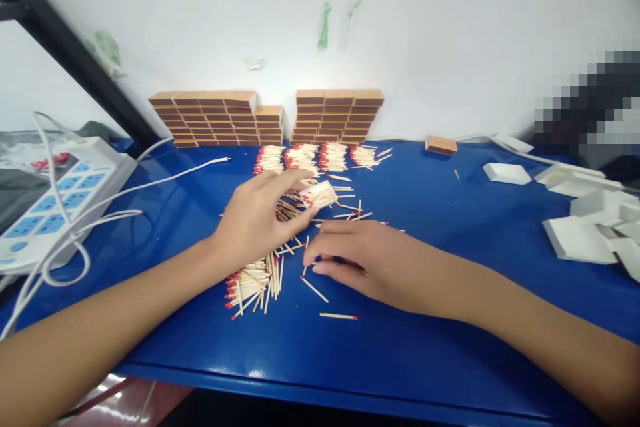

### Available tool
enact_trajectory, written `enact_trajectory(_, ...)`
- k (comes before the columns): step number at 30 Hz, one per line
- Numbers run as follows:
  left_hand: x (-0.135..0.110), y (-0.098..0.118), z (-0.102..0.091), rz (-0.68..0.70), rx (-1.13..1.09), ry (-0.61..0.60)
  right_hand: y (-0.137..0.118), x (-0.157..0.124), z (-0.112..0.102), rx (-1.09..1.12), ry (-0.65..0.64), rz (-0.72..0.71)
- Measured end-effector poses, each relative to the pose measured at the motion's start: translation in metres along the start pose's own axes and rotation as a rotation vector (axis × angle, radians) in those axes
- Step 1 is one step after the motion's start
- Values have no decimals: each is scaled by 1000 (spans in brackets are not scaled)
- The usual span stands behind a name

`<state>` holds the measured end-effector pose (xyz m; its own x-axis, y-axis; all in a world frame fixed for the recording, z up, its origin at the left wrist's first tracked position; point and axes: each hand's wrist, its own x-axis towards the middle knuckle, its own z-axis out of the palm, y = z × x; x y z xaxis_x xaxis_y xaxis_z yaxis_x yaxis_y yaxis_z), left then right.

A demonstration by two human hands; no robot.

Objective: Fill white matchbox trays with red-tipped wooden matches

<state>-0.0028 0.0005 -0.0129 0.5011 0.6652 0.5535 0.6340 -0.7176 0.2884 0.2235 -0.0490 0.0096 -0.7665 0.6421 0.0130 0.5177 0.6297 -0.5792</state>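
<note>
Between thumb and fingers, my left hand (257, 213) grips a small white matchbox tray (320, 195) with red-tipped matches lying in it. Just to its right and nearer to me, my right hand (365, 257) has thumb and index finger pinched on a match (307, 255), partly hidden by the fingertips. A heap of loose matches (255, 283) spreads beneath and in front of my left hand. Single matches are scattered around both hands, one match (339, 315) lying near the front. Behind the hands lie several bunches of matches (333, 158) side by side.
Two stacks of brown matchboxes, the left stack (215, 117) and the right stack (335, 113), stand against the wall. One matchbox (441, 145) lies apart. Empty white trays (580, 223) pile up at right. A power strip (60, 197) with white cables occupies the left side of the blue table (400, 360).
</note>
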Motion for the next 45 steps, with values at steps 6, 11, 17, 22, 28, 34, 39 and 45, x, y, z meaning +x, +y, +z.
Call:
enact_trajectory(6,-1,1,1,1,-12,-17,4,1,6,-142,-33,-26)
enact_trajectory(11,-1,1,2,25,-10,-21,6,1,9,-150,-6,-77)
enact_trajectory(17,0,2,2,41,-13,-66,5,5,10,-244,-11,-40)
enact_trajectory(22,2,7,0,62,-23,-95,-1,3,8,-288,-40,10)
enact_trajectory(28,-4,10,1,143,-22,-158,-1,2,14,-379,-11,20)
enact_trajectory(34,-5,11,1,182,-5,-185,2,3,17,-408,40,-23)
enact_trajectory(39,-5,11,1,195,-7,-167,-3,2,12,-354,4,35)
enact_trajectory(45,-5,11,1,179,-5,-182,-3,3,12,-266,18,49)
